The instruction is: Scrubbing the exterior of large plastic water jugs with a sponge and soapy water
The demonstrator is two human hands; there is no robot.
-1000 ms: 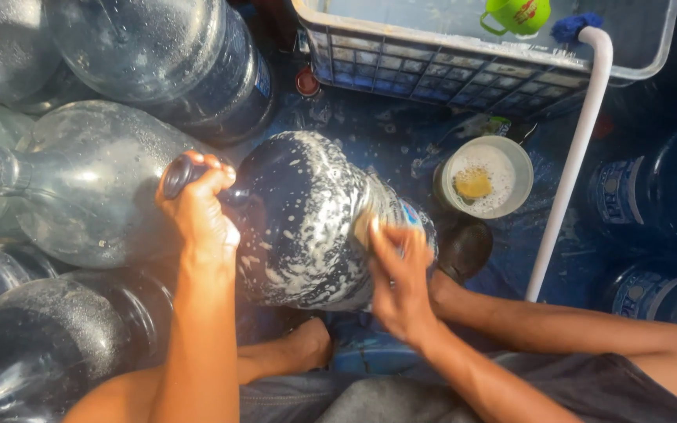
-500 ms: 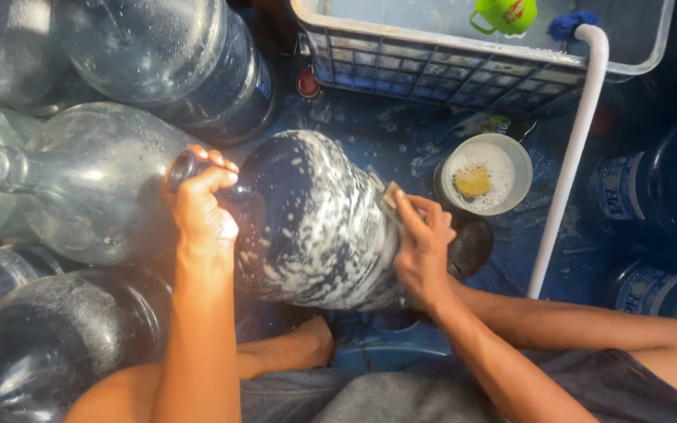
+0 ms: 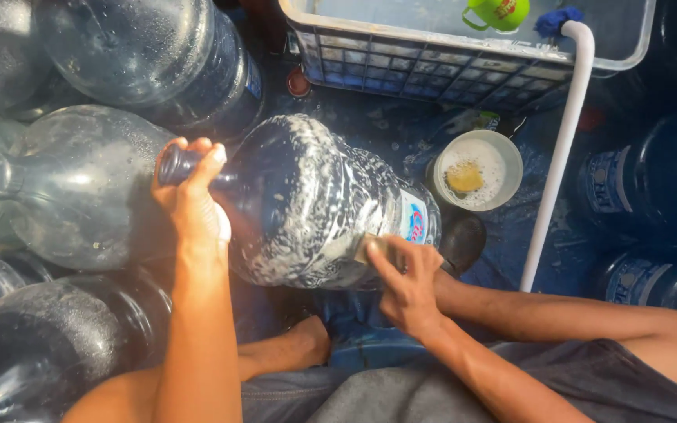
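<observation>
A large clear water jug (image 3: 315,204) lies on its side in the middle of the frame, streaked all over with white soap foam. The left hand (image 3: 193,207) wraps around its narrow neck at center left, fingers curled tight with the thumb over the top. The right hand (image 3: 405,286), lower center, presses a small scrub pad (image 3: 370,247) flat against the jug's wall near its label; the fingers lie extended and close together over the pad rather than pinching it.

The main risk looks like slipping. The jug is round, wet and soapy, and only the neck grip keeps it from rolling; a hard push from the pad could twist it out of the left hand and send it against the other jugs (image 3: 80,188) crowded at the left of the frame. The pad itself could skid off the slick wall.

A bare foot (image 3: 303,345) rests just below the jug, so a dropped jug would likely land on it. To the right of the jug, a small bowl of suds (image 3: 476,168) sits on the wet blue floor, close enough that a rolling jug could knock it over. A white pipe (image 3: 562,149) runs down from the crate-like tub (image 3: 432,66) at the top of the frame, well clear of the hands.
</observation>
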